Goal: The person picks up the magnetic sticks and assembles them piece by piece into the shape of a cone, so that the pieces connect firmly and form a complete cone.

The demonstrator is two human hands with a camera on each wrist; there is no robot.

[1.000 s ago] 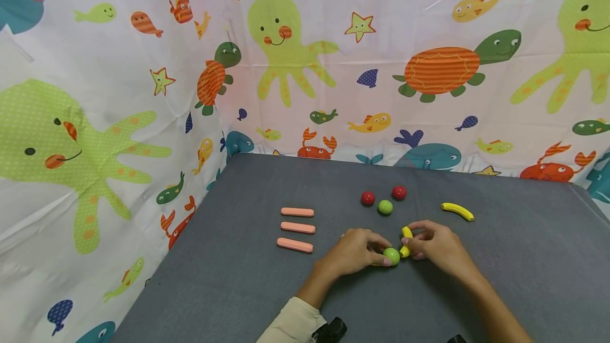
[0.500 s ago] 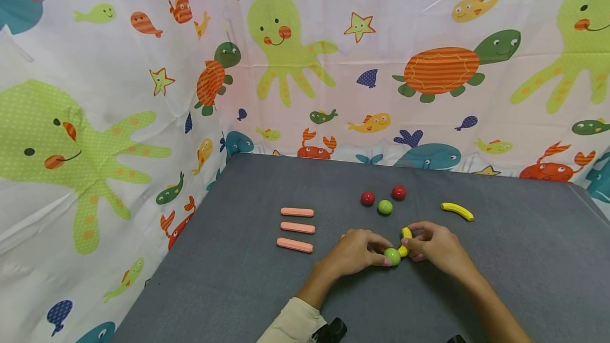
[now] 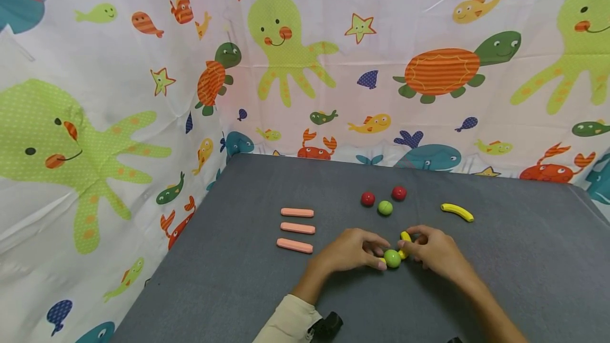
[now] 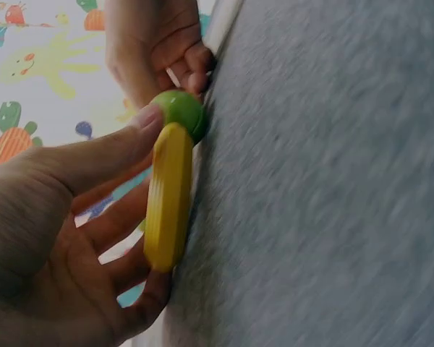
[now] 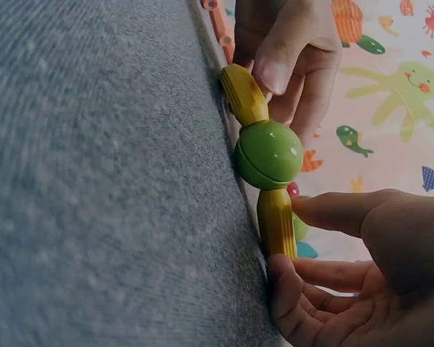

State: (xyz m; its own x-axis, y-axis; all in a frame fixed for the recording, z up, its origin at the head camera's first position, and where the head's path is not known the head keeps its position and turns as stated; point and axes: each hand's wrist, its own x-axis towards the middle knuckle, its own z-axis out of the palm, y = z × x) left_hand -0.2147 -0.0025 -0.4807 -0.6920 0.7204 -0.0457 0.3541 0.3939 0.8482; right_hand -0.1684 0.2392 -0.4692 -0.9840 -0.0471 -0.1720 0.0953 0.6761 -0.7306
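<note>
Near the table's (image 3: 476, 290) front edge, midway along it, the left hand (image 3: 350, 250) is pinching one yellow stick (image 4: 166, 195) against the green ball (image 3: 392, 258), while the right hand (image 3: 436, 250) is pinching a second yellow stick (image 5: 277, 220) on the ball's other side. The pieces are looking light, stiff and smooth, probably best gripped at mid-length. The long axis of the chain is running left to right, bending toward the far edge at its right end.

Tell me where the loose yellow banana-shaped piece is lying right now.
In the head view the curved yellow piece lies alone on the grey table, to the right, beyond the right hand and right of the red and green balls.
</note>
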